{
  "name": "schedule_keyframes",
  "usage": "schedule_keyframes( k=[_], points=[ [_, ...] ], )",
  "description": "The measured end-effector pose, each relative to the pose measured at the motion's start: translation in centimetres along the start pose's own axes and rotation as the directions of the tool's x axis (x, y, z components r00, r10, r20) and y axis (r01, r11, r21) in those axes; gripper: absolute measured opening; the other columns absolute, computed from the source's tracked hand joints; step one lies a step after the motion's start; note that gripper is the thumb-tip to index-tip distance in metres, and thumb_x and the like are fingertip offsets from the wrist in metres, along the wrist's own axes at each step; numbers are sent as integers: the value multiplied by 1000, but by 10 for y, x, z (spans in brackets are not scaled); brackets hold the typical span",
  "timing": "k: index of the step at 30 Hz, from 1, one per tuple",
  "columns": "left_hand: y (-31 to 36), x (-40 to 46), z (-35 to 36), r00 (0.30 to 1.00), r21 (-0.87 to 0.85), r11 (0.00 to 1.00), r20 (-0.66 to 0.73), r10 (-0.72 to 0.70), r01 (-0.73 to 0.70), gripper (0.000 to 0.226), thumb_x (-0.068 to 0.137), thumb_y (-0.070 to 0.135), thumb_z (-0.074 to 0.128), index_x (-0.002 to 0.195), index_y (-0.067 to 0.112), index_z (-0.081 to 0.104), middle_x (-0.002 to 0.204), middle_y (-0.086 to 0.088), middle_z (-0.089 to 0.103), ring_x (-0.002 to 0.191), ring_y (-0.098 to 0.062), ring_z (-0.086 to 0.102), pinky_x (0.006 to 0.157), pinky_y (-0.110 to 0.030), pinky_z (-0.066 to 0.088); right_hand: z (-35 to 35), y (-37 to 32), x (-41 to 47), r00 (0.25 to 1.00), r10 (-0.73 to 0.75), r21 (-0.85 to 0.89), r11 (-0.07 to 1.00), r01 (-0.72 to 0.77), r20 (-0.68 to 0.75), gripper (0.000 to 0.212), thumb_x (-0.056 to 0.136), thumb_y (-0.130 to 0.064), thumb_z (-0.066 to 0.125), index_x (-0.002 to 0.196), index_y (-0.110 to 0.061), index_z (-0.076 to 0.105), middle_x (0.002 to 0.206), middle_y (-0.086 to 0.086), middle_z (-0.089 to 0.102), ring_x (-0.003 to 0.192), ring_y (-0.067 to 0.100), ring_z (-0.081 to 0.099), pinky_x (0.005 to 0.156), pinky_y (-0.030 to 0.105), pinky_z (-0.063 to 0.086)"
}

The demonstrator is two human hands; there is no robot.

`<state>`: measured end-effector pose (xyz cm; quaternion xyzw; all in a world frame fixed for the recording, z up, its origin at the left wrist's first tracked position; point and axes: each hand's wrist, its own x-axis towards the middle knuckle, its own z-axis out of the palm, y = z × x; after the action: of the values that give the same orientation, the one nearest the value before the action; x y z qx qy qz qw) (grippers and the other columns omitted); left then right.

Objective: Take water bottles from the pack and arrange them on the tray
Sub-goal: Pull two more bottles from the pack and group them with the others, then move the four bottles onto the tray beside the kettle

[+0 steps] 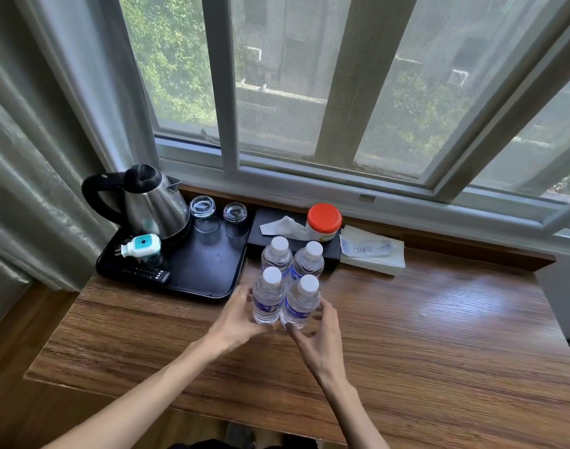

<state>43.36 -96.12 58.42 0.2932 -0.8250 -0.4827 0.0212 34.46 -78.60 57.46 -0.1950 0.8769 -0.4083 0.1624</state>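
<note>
Four water bottles (286,280) stand upright in a tight two-by-two block on the wooden surface (406,335), white caps up, long axes vertical, just right of the tray's near corner. Whether wrap binds them cannot be told. The left hand (238,314) cups the near-left bottle (268,298) from its left side, fingers curled partway around it and touching. The right hand (319,335) reaches in from the right, its grip half open, thumb against the base of the near-right bottle (301,303) and fingertips at its far side. The black tray (209,270) sits to the left, carrying a remote (144,274), a teal plug-in device (141,246), a steel kettle (147,205) and two upturned glasses (218,210). Behind the bottles lie a black tissue box (267,222), an orange-lidded jar (324,222) and a folded paper packet (371,251), below the window (309,92).
</note>
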Motion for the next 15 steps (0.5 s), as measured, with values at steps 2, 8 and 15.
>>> schedule_keyframes(
  k=[2, 8, 15],
  points=[
    [-4, 1, 8, 998, -46, 999, -61, 18, -21, 93, 56, 36, 93, 138, 24, 50, 127, 7, 58, 119, -7, 55, 101, -24, 43, 11, 7, 3, 1000, 13, 59, 998, -12, -26, 72, 75, -35, 84, 137, -23, 48, 124, -8, 53, 112, 9, 58, 93, 36, 54],
    [6, 0, 21, 978, -149, 985, -202, 57, -88, 87, 62, 44, 90, 138, 31, 50, 128, 10, 66, 117, -2, 61, 98, -25, 49, 26, 19, 12, 998, 24, 174, 985, -15, -54, 63, 77, -31, 86, 133, -24, 57, 126, -13, 62, 118, 8, 59, 100, 38, 51],
    [4, -5, 26, 970, -189, 981, -243, -11, -37, 81, 61, 45, 91, 131, 25, 57, 112, 12, 75, 104, 2, 69, 90, -33, 57, 22, 20, 10, 997, -11, 241, 970, 28, -72, 65, 76, -32, 87, 119, -62, 48, 119, -26, 66, 113, -4, 63, 95, 32, 56]
  ],
)
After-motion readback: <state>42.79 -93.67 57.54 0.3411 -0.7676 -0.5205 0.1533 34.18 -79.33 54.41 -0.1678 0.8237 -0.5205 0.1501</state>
